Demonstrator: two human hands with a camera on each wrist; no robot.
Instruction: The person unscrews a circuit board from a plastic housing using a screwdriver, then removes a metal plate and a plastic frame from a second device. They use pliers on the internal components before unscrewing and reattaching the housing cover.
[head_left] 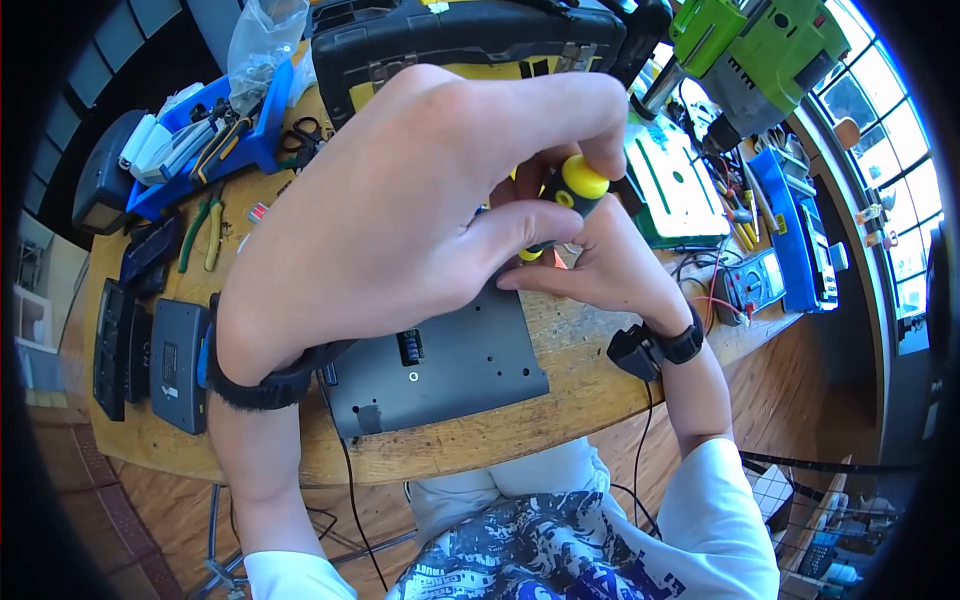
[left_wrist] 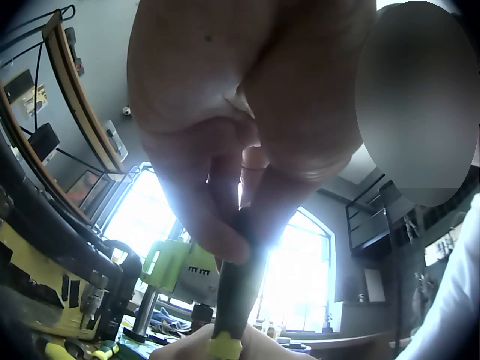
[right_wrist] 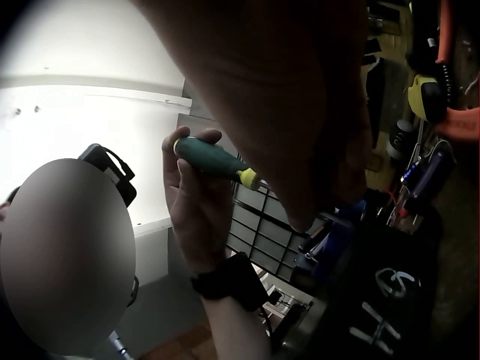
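A screwdriver (head_left: 585, 180) with a dark green handle and yellow ends slants over the bench. My left hand (head_left: 420, 200) grips its handle, thumb and fingers round it near the yellow cap. In the right wrist view the handle (right_wrist: 214, 157) lies along the fingers of the left hand (right_wrist: 199, 202). My right hand (head_left: 615, 265) is close below, thumb and fingers round the lower end past the yellow collar (left_wrist: 225, 346); its fingertips are partly hidden. Under both hands a dark grey device panel (head_left: 450, 370) with screw holes lies on the wooden bench, its far part covered by the left arm.
A black toolbox (head_left: 470, 40) stands at the back, a green drill press (head_left: 760, 50) at back right. Blue bins (head_left: 260, 130) hold tools at left. Cutting pliers (head_left: 215, 235) and a grey device (head_left: 180, 365) lie left; a multimeter (head_left: 755, 285) sits right.
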